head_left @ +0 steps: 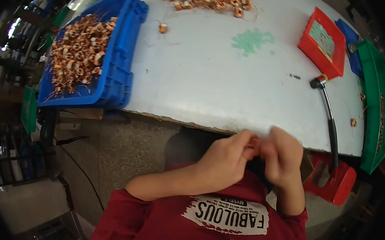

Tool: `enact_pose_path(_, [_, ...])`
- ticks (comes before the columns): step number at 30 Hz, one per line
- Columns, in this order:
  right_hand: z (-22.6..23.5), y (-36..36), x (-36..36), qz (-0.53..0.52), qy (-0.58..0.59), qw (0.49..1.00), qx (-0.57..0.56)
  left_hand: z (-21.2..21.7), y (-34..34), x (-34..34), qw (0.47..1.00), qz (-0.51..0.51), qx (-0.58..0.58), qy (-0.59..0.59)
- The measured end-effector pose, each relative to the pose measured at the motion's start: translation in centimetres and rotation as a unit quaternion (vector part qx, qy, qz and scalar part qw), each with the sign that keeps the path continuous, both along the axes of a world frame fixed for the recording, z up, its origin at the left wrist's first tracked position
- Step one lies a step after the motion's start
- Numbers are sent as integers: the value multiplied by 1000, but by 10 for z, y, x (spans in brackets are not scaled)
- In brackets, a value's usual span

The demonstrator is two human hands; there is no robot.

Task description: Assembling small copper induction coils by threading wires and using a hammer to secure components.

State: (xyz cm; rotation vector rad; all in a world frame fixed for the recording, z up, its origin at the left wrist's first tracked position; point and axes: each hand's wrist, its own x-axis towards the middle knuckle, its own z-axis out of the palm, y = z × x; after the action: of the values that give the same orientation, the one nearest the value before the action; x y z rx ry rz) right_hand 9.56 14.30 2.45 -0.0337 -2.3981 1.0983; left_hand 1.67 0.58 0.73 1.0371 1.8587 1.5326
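Copper-coloured coil (253, 144), blurred between both hands' fingers (240, 141)

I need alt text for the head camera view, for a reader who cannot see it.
Two bare hands, left hand and right hand, meet fingertip to fingertip over a small blurred object at the near edge of a white table. A blue bin of copper wire coils sits at the left, a red tray at the right.

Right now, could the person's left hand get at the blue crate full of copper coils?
Probably yes. The left hand is pressed against the right hand at the table's near edge, pinching something small and blurred. The blue crate of copper coils sits open on that side, with bare table between.
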Motion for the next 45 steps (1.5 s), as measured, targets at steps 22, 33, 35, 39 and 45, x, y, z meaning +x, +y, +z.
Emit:
enact_pose_path(22, [11,96,-103,-204,-217,953,57,10,-46,-36,955,-41,26,-292])
enact_pose_path(33, [3,113,-115,-182,-348,910,133,15,-31,-46,912,-83,-54,-397])
enact_pose_path(35, [8,101,-114,-224,-317,917,97,15,-33,-46,885,-85,-5,-458])
enact_pose_path(39, [-2,97,-105,-236,-306,914,123,18,-29,-48,868,-107,11,-485])
enact_pose_path(45, [-8,91,-100,-232,-320,894,211,14,-26,-46,850,-134,-4,-510])
